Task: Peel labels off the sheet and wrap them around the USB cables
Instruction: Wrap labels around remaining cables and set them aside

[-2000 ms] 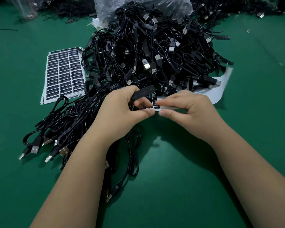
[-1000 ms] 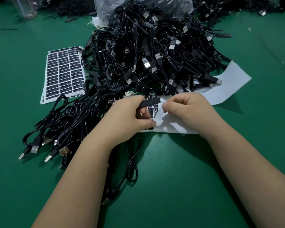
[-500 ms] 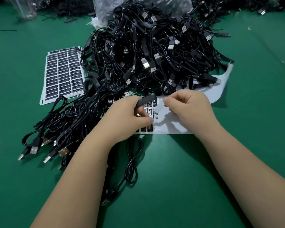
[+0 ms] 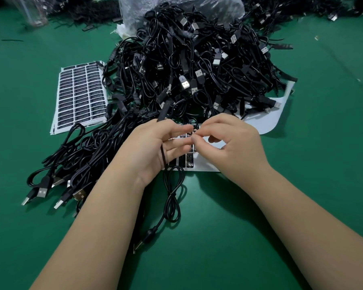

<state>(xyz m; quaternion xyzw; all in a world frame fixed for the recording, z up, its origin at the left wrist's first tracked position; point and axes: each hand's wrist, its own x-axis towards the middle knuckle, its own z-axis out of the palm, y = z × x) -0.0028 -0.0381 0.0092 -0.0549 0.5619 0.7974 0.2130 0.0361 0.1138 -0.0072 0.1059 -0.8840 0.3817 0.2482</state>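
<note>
My left hand [image 4: 155,147] holds a black USB cable [image 4: 172,195] across its palm. The cable's loops and plug trail toward me on the green table. My right hand [image 4: 231,143] pinches a small black label [image 4: 195,128] between thumb and forefinger, right at my left fingertips. Under both hands lies a mostly bare white label sheet [image 4: 262,122] with a few black labels [image 4: 189,160] left on it. How the label meets the cable is hidden by my fingers.
A big heap of black USB cables [image 4: 197,65] sits behind my hands, in front of a plastic bag [image 4: 176,7]. A full label sheet [image 4: 80,95] lies at the left, and a bundle of cables [image 4: 82,155] lies below it.
My right hand has lifted a label off the sheet and brought it to my left fingertips. My left hand has turned palm-up, and the cable now runs across it. The sheet has settled flat.
</note>
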